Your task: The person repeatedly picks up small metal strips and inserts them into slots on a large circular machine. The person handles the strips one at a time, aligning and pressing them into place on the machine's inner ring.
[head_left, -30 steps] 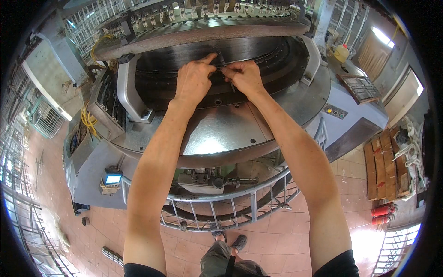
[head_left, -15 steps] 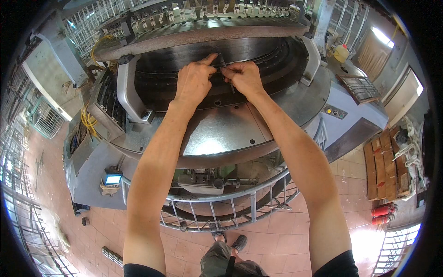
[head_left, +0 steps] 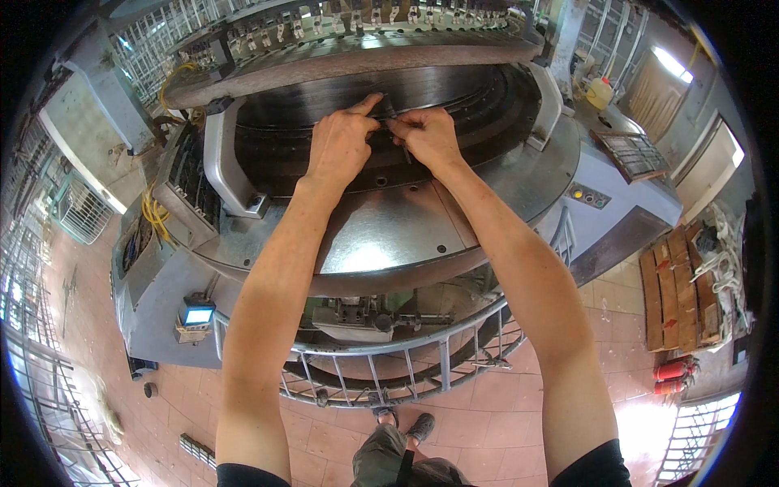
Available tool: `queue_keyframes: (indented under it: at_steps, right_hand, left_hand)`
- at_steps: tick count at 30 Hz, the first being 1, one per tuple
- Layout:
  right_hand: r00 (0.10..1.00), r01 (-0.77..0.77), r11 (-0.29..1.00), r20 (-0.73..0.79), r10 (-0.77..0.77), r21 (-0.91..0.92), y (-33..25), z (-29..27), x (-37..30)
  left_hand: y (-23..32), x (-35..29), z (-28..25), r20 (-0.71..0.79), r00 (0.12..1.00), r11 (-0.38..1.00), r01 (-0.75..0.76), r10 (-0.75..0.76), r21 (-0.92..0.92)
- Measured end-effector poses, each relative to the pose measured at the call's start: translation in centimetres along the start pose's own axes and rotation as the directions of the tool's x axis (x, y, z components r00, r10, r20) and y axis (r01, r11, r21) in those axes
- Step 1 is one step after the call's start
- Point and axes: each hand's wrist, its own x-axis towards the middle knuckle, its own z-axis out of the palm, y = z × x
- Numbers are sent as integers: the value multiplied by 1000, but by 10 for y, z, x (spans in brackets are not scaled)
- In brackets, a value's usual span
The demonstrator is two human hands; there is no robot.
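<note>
My left hand (head_left: 341,140) is at the dark, curved cylinder wall (head_left: 316,99) of a large circular knitting machine. Its index finger is stretched out against the wall, while the other fingers curl below; nothing shows in its grasp. Close beside it, my right hand (head_left: 430,138) pinches a thin, dark metal strip (head_left: 389,105) between thumb and fingertips. The strip stands roughly upright against the wall, and its lower end shows beneath the fingers. The exact contact at the fingertips is too small to make out. Below both hands lies a shiny metal ring plate (head_left: 377,235).
A thick upper ring (head_left: 365,75) with a row of feeders overhangs my hands. Grey brackets (head_left: 227,162) stand on both sides. Below curves a metal guard rail (head_left: 406,361). A small lit screen (head_left: 198,314) is at left; wooden crates (head_left: 677,288) and red extinguishers (head_left: 673,369) are at right.
Both hands stay at nearly the same spot on the cylinder wall. The strip's lower end has shifted slightly; my right fingers still pinch it.
</note>
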Motion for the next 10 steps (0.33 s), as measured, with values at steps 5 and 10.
queue_keyframes:
  at_steps: [5, 10]
  right_hand:
    - [1000, -7, 999, -2, 7, 31, 3, 3, 2]
    - [1000, -2, 1000, -6, 2, 15, 4, 3, 3]
  left_hand:
    - [1, 0, -1, 16, 1000, 1000, 6, -6, 2]
    - [1, 0, -2, 35, 999, 1000, 18, -18, 10]
